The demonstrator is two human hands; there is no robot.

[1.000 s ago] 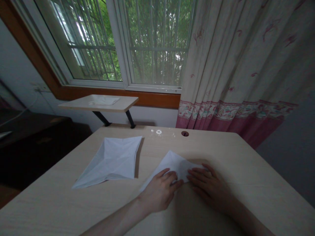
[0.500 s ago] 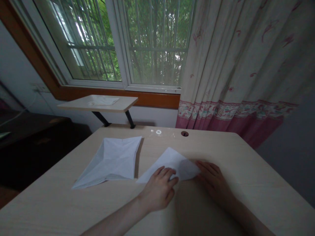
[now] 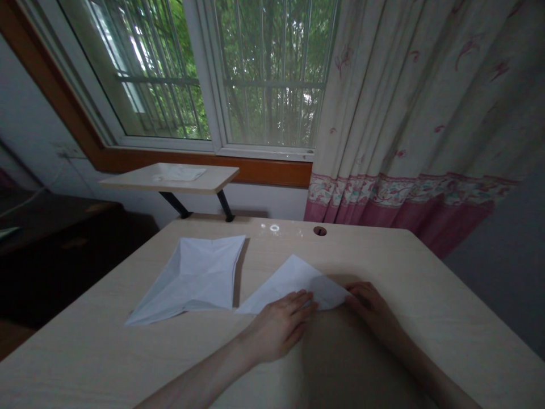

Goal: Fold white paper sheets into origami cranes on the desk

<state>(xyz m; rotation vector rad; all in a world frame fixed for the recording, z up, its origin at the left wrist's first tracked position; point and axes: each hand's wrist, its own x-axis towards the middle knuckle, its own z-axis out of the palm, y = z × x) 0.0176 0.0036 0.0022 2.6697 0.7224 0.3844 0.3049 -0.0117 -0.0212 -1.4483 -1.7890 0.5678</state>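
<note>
A white sheet of paper (image 3: pixel 293 277), folded into a triangle-like shape, lies on the desk in front of me with one point facing the window. My left hand (image 3: pixel 283 325) rests flat on its near edge, fingers stretched out and pointing right. At the paper's right corner, my right hand (image 3: pixel 371 308) has thumb and fingers closed on the tip. Part of the near edge is hidden under my left hand. To the left, a second folded white paper (image 3: pixel 206 274) with creases and raised edges sits untouched.
The pale wooden desk (image 3: pixel 191 363) has a raised shelf (image 3: pixel 204 183) at its back left, bearing a crumpled white paper (image 3: pixel 181 172). A round cable hole (image 3: pixel 320 231) is near the back edge. Behind are a barred window and a flowered curtain (image 3: pixel 383 142).
My left hand has flattened and slid slightly right along the paper's near edge, its fingers straighter than before. My right hand's fingers have curled in around the right corner.
</note>
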